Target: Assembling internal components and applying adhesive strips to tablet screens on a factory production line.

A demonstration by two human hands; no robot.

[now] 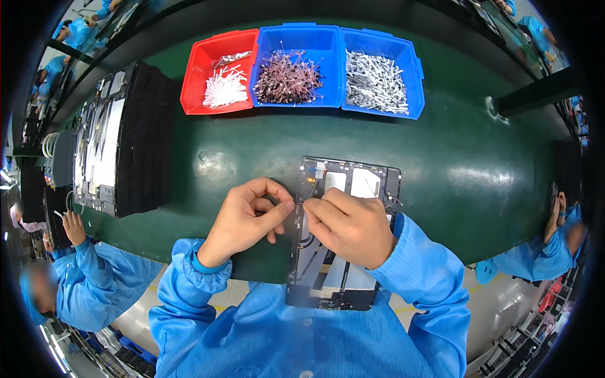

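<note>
An opened tablet (336, 293) with its inner parts exposed lies in front of me on the near edge of the green table, reaching toward my body. My left hand (247, 220) is at its left edge, thumb and forefinger brought together and the other fingers curled. Over the upper half of the tablet, my right hand (354, 228) pinches close to that same edge, its fingertips just right of the left hand's. Anything between either set of fingertips is too small to make out. A thin dark wire end (396, 200) pokes out beyond the right hand's knuckles.
Across the table stand a red bin (189, 94) of white strips, a blue bin (331, 47) of thin coiled cables and another blue bin (414, 88) of silvery-white small parts. Black tablet housings (142, 138) are stacked at left. Co-workers in blue sit on both sides.
</note>
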